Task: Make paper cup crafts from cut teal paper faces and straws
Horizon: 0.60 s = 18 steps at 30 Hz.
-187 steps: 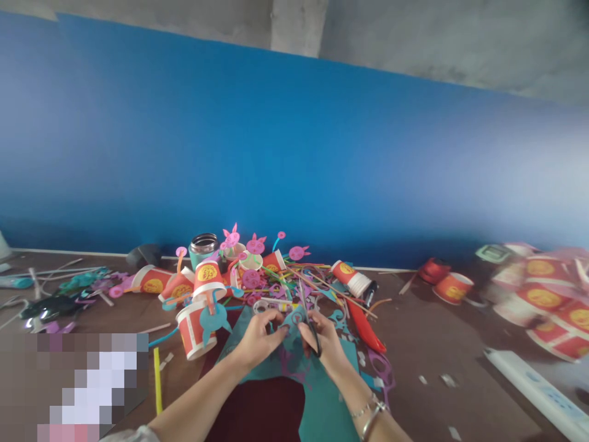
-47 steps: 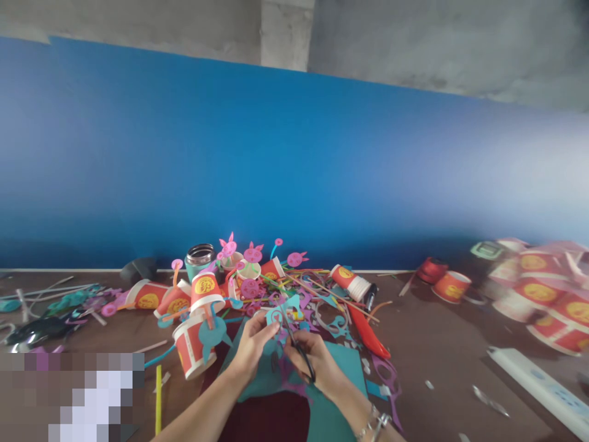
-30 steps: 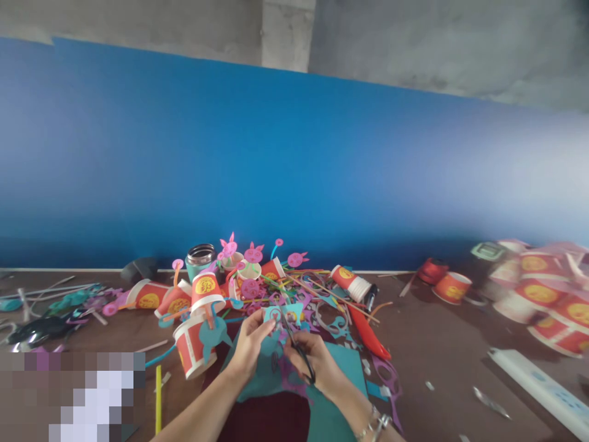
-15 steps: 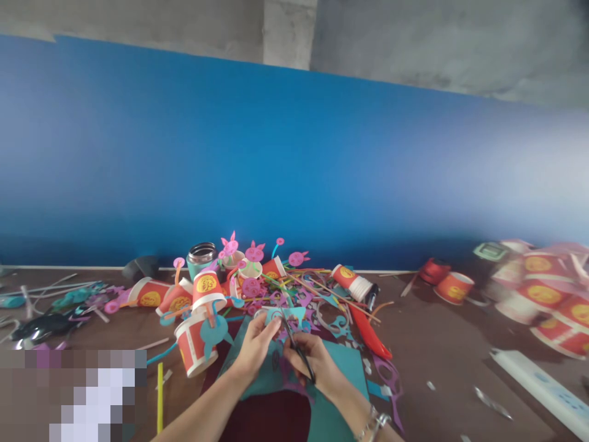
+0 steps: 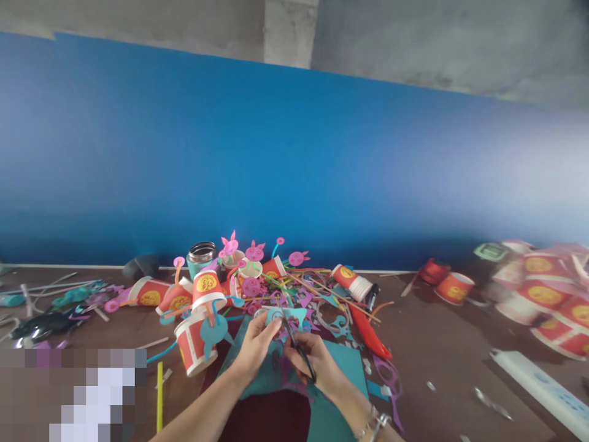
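Observation:
My left hand (image 5: 256,345) pinches a small piece of light-blue paper (image 5: 298,315) with drawn lines on it. Black-handled scissors (image 5: 301,355) are in my right hand (image 5: 313,361), their blades pointing up and away at the edge of that paper. Below both hands lies a larger teal sheet (image 5: 338,393), with purple paper scraps on it. Just left of my left hand, a red-and-white paper cup (image 5: 191,348) leans with a blue paper cutout (image 5: 214,331) on its side.
Behind my hands lie several paper cups, pink animal cutouts (image 5: 254,252), straws and scraps. A teal thermos (image 5: 196,265) stands by the blue partition (image 5: 276,153). On the right are a red utility knife (image 5: 370,334), a power strip (image 5: 543,390) and stacked cups (image 5: 540,294).
Both hands stay in nearly the same place. The light-blue paper and the scissors have shifted only very slightly.

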Motion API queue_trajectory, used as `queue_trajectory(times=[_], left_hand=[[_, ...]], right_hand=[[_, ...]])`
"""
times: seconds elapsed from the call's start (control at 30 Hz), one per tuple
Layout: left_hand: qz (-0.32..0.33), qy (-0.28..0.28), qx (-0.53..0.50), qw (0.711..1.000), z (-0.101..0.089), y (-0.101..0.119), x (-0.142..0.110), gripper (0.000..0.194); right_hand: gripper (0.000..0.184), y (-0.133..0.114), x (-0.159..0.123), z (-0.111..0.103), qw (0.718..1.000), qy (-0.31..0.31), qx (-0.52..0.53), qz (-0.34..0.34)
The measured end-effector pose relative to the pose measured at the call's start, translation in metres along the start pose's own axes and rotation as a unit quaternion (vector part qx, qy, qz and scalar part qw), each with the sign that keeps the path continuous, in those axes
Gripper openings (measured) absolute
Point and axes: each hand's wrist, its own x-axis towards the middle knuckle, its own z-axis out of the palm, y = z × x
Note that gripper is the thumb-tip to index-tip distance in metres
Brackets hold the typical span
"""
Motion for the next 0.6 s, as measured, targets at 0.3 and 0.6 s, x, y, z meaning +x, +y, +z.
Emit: queue_trajectory(times=[0.3,0.6], left_hand=[[0.003,0.008,0.003,1.000,-0.0016,-0.0004,0.0013,0.033],[0.009,0.012,0.006,1.000,-0.0024,0.0005,0.0017,0.031]], right_hand=[[0.041,-0.0020,0.0005,0.0004,1.000,0.000,0.011,-0.001],[0.040,0.0000,0.0005,0.0000,1.000,0.011,0.003,0.004]])
